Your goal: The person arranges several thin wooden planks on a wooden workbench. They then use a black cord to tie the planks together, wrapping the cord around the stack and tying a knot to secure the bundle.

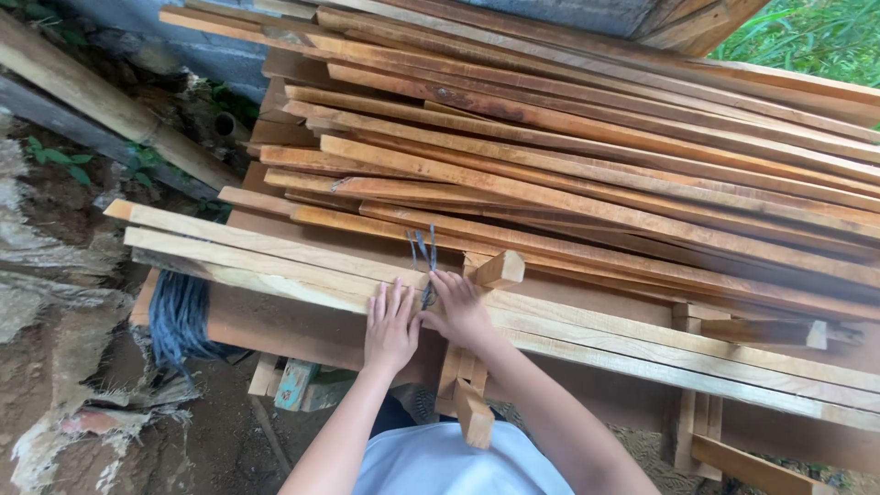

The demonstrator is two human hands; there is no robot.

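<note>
The blue cord (423, 249) lies across the pale wooden slats (275, 261) near the middle of the scene, its loose ends sticking up toward the far side. It looks thin, soft and light, likely to slip unless pinched close to where it crosses the wood, so the best hold seems to be right at that crossing. The right hand (458, 307) has its fingers curled around the lower part of the cord, pinching it against the slats. The left hand (391, 325) rests flat and open on the slats just beside it, fingers spread, holding nothing. A short wooden block (500, 269) stands touching the slats just right of the cord. Beyond, on the far side, a stack of reddish planks (587, 156) slopes away to the right. At the near left, a bundle of blue-grey fibre (179, 316) hangs down from under the slats. No packages, labels or signs show anywhere.
</note>
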